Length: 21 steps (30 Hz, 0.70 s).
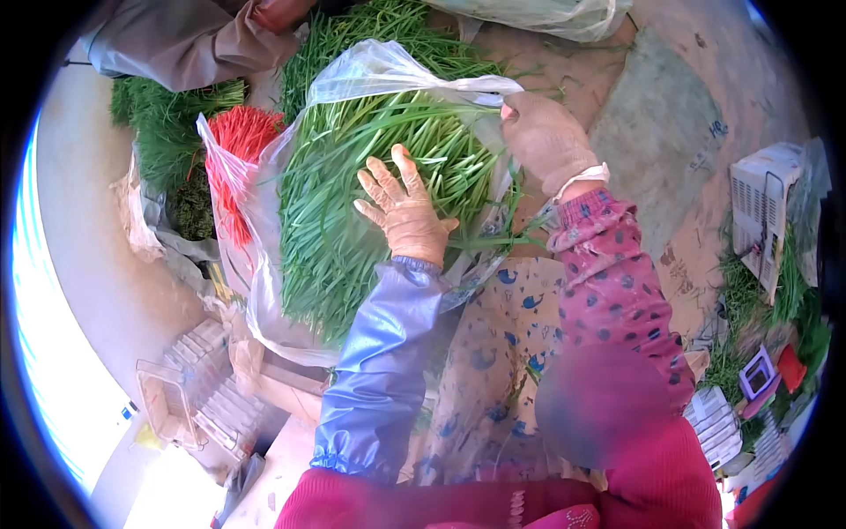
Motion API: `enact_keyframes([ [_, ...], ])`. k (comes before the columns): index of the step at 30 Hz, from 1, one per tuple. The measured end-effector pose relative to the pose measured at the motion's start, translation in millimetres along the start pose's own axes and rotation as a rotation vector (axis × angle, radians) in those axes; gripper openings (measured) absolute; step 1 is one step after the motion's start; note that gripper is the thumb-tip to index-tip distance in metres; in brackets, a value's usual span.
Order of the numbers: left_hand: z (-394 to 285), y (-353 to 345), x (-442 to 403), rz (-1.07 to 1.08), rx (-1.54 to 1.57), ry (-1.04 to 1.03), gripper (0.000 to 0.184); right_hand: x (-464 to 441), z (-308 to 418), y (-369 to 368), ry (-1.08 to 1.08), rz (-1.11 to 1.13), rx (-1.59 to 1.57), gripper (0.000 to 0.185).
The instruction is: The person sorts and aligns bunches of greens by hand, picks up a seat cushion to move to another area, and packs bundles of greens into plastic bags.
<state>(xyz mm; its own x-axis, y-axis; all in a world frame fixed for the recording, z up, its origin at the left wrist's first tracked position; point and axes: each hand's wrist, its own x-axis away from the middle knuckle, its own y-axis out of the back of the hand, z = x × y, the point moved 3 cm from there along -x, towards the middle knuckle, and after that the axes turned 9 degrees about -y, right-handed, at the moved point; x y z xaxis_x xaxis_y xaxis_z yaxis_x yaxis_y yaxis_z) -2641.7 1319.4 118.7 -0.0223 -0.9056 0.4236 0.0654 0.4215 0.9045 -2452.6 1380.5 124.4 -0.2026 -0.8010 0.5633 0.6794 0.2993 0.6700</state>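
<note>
A big heap of long green garlic chives lies in a clear plastic bag. On top of the chives rests my left hand, in a light orange glove, its fingers spread and holding nothing. Up at the right, my right hand, in a brownish glove, is closed around the gathered rim of the bag. The pale stalk ends face toward that hand. Part of the bag's film runs down the left side of the heap.
Red strips and more greens lie at the left. Another person's sleeve reaches in at the top left over further chives. White crates stand at the right, and a wire-handled basket is at the lower left.
</note>
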Motion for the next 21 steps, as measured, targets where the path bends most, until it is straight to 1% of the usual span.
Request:
enact_keyframes([
  [1,1,-2,1,0.004,0.000,0.000,0.143,-4,1,-6,0.023,-0.028,-0.019,0.027],
  [3,0,-4,7,-0.077,-0.004,-0.072,0.141,-16,3,-14,0.046,-0.053,-0.041,0.026],
  [4,0,-5,10,-0.116,-0.011,-0.103,0.140,-23,6,-20,0.078,0.012,-0.105,0.025],
  [5,2,-6,15,-0.110,-0.021,-0.098,0.140,-26,6,-25,0.094,0.050,-0.143,0.025],
  [6,2,-3,21,-0.160,0.028,-0.135,0.139,-26,8,-27,0.108,0.089,-0.180,0.024],
  [7,2,2,27,-0.215,0.078,-0.173,0.139,-27,8,-22,0.122,-0.004,-0.297,0.024],
  [8,5,7,33,-0.214,0.072,-0.170,0.139,-26,8,-15,0.135,-0.098,-0.411,0.023],
  [9,7,21,40,-0.311,0.175,-0.241,0.137,-27,7,-12,0.111,-0.073,-0.520,0.024],
  [10,10,34,46,-0.408,0.279,-0.310,0.135,-24,10,-9,0.112,-0.068,-0.519,0.024],
  [11,15,43,49,-0.532,0.296,-0.378,0.132,-19,14,-3,0.162,-0.098,-0.557,0.023],
  [12,20,53,47,-0.531,0.299,-0.374,0.132,-13,20,6,0.211,-0.129,-0.592,0.022],
  [13,23,67,44,-0.615,0.299,-0.412,0.131,-2,33,15,0.305,-0.108,-0.550,0.019],
  [14,22,80,41,-0.699,0.297,-0.451,0.129,2,41,21,0.304,-0.106,-0.549,0.019],
  [15,18,92,32,-0.699,0.298,-0.450,0.129,9,54,28,0.540,-0.146,-0.451,0.018],
  [16,13,104,20,-0.711,0.241,-0.409,0.113,18,66,34,0.776,-0.186,-0.346,0.017],
  [17,9,110,8,-0.723,0.186,-0.369,0.097,23,75,39,0.777,-0.185,-0.342,0.017],
  [18,14,111,-10,-0.721,0.193,-0.365,0.097,34,87,46,0.955,-0.247,-0.424,0.017],
  [19,26,107,-33,-0.540,0.300,-0.380,0.087,45,95,53,1.134,-0.309,-0.506,0.018],
  [20,36,111,-38,-0.497,0.531,-0.415,0.070,52,100,58,1.136,-0.307,-0.496,0.018],
  [21,45,114,-43,-0.455,0.764,-0.439,0.055,59,100,66,1.085,-0.360,-0.700,0.020],
])
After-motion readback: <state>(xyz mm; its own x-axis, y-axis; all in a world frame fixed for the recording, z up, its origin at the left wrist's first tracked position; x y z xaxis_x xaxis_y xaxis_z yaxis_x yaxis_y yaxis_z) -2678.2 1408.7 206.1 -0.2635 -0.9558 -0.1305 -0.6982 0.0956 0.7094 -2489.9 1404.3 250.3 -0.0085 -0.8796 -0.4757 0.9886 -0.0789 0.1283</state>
